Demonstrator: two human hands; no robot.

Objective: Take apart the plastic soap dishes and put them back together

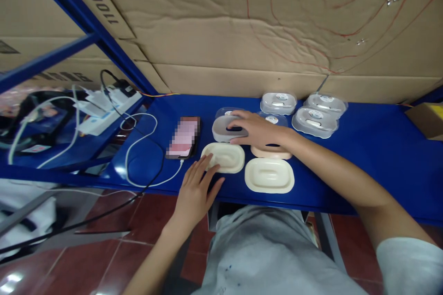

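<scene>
My left hand (198, 190) has its fingers spread, their tips over the near-left rim of a shallow cream oval tray (232, 156). A grey box-shaped cover (223, 134) with an oval slot sits just behind that tray. My right hand (258, 130) grips its right end, fingers over the top by the slot and thumb at the front side. Under my right wrist, a peach slotted piece (273, 152) with a clear cover (274, 119) is partly hidden. A second cream tray (269, 179) lies nearer me, on the right.
Several clear plastic covers (313, 122) with round labels stand at the back right of the blue table (374, 161). A phone (185, 137) on a white cable (127, 166) lies at left, near a power strip (104, 117). Cardboard (214, 32) walls the back.
</scene>
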